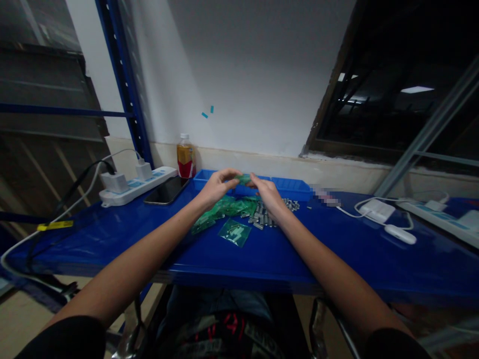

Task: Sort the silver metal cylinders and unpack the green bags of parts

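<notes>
Between my two hands, above the far part of the blue table, is a small green plastic bag (244, 179). My left hand (221, 183) pinches its left side and my right hand (265, 190) grips its right side. What the bag holds is too small to make out. Under my hands lies a heap of green plastic bags (215, 212). Beside it, partly hidden by my right hand, is a pile of small silver metal pieces (260, 219). One flat green bag (234, 232) with small parts inside lies closer to me.
Blue trays (290, 187) stand behind my hands along the wall. To the left are a drink bottle (185, 157), a phone (166, 191) and a power strip (138, 186). White chargers and cables (377, 211) lie on the right of the blue table (239, 264).
</notes>
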### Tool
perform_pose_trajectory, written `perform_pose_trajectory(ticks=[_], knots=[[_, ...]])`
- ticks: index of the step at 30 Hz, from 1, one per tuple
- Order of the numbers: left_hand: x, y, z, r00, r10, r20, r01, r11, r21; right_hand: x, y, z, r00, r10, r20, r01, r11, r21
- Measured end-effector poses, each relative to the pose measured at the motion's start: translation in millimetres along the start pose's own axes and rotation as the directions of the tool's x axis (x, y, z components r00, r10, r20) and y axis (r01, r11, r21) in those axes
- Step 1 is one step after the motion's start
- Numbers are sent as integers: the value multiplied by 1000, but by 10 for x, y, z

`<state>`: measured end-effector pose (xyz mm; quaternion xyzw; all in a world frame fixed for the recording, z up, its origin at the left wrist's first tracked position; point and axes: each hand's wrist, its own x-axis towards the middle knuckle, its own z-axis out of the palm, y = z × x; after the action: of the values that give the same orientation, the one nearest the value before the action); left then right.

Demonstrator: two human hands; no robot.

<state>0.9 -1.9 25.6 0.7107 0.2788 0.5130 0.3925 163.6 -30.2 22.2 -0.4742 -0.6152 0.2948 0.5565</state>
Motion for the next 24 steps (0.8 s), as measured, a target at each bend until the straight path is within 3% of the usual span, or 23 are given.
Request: perform_pose_trajectory(ticks=[2,5,24], knots=[[-3,24,2,997,65,30,-67,996,60,28,6,-31,989,146,29,-148,981,121],[-1,43,2,996,84,28,-87,989,121,34,5,-43,974,223,49,-228,961,159],[-13,85,-35,999,37,2,-37,997,67,-24,-24,13,965,197,175,-224,963,152]])
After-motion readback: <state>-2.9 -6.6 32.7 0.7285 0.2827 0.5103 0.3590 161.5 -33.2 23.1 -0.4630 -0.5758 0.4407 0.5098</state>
